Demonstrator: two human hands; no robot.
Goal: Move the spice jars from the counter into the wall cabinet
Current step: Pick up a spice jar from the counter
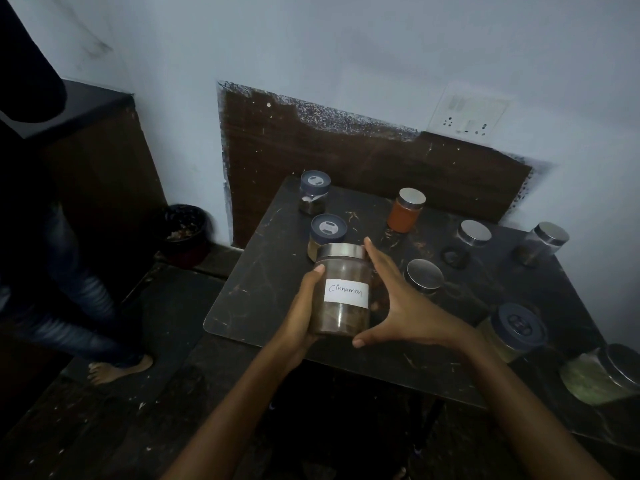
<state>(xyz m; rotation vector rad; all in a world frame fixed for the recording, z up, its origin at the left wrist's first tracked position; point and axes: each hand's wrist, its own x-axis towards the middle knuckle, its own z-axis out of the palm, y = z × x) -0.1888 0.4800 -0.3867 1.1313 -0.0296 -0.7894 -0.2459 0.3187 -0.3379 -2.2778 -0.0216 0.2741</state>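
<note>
we hold the cinnamon jar (341,289) above the near edge of the dark counter (263,292): our left hand (304,317) grips its side, our right hand (398,299) is spread open against the other side. behind it stand two blue-lid jars (327,233), farther an orange jar (405,209).

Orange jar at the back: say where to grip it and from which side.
Grip the orange jar around its round body just under the steel lid, coming from the front right. It stands upright with bare counter around it; the blue-lid jars sit to its left.
</note>
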